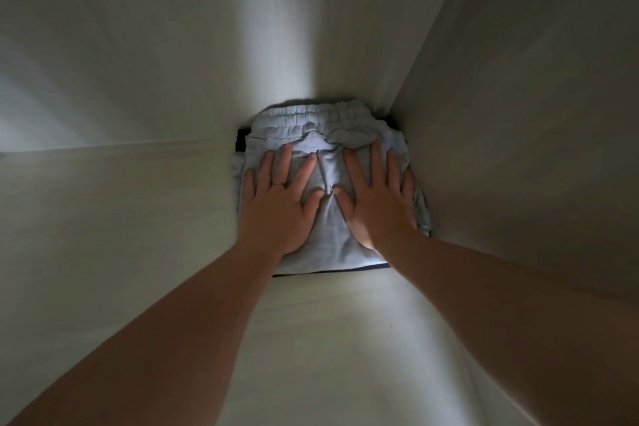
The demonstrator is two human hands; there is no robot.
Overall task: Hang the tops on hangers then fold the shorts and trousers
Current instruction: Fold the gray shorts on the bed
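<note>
Currently, item: folded pale-blue shorts (328,218), waistband rearward, atop a dark garment (241,139) in the shelf's (345,339) back right corner, left hand (280,207) and right hand (377,204) flat, fingers spread, pressing down.

Dark item (241,139) under the folded shorts (326,235): only edges show, kind indeterminable. Left hand (278,207) and right hand (378,204) cover the shorts' middle. Forearms (166,328) cut off at frame edge.
</note>
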